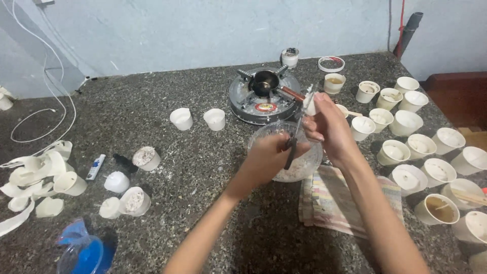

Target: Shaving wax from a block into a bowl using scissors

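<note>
My left hand (269, 161) is shut on a pair of dark-handled scissors (297, 133) whose blades point up toward my right hand (329, 127). That hand pinches a small white wax piece (310, 104) at the blade tips. Both hands hover over a clear glass bowl (264, 129) of white wax bits, which stands on the speckled stone counter (203, 167).
Behind the bowl sits a round silver stove (243, 104) with a small dark pot (265, 82). Several white wax-filled cups (421, 146) crowd the right side, and a striped cloth (329, 203) lies under my right arm. Torn cup strips (35, 175), a lighter (95, 166) and a blue container (83, 251) lie left.
</note>
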